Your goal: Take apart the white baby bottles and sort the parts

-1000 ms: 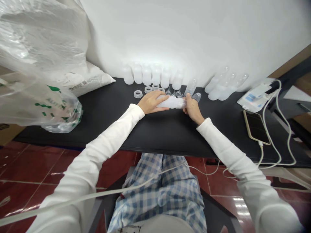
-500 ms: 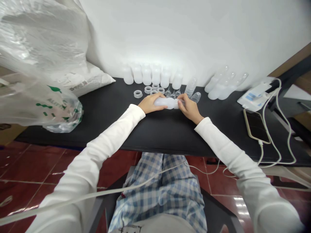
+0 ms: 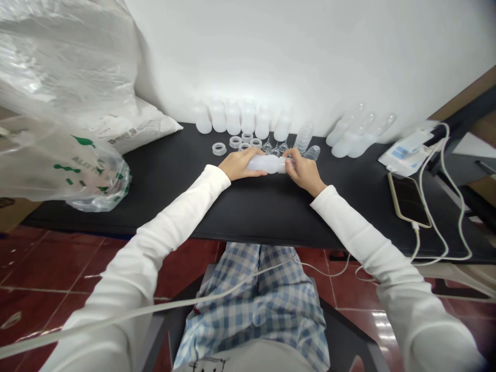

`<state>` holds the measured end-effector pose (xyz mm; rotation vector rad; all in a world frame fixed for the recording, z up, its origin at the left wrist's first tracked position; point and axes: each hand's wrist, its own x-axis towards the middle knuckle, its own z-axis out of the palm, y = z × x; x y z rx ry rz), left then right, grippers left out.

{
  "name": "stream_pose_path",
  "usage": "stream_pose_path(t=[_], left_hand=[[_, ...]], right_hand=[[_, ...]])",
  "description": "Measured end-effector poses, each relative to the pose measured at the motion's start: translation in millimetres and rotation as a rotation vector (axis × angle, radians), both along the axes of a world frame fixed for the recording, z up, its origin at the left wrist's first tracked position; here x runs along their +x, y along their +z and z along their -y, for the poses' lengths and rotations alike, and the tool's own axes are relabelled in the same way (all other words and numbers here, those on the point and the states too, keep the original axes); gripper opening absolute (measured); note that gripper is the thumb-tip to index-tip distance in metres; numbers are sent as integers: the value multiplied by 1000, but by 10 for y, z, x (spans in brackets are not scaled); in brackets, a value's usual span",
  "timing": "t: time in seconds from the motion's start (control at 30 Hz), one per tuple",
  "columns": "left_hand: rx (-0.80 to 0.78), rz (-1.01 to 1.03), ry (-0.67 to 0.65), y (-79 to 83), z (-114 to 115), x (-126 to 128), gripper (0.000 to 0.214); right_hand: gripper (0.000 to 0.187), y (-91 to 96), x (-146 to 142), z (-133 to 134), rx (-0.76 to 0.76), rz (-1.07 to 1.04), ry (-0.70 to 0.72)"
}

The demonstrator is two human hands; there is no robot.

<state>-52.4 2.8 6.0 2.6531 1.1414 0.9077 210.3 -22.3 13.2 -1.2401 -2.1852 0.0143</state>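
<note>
On my feed the right hand (image 3: 304, 173) has closed toward the left hand (image 3: 241, 164); together they clamp the white plastic bottle (image 3: 267, 164) level, seemingly to steady its neck end, just in front of the row of white bottles (image 3: 242, 120), with clear rings (image 3: 219, 149) before that row.
</note>
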Motion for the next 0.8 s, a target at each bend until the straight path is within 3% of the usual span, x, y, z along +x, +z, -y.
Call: stream_pose_path(t=[0.23,0.43,0.8], left_hand=[[32,-98,-8,23,14,-32,54],[45,-67,3,-7,4,-30,52],[141,-27,55,-14,50,76,65]], right_hand=[[40,-4,-30,29,-33,-8,8],[45,-16,-26,23,-31,-48,11],[58,-41,-75,-28,-144,-396,-2]])
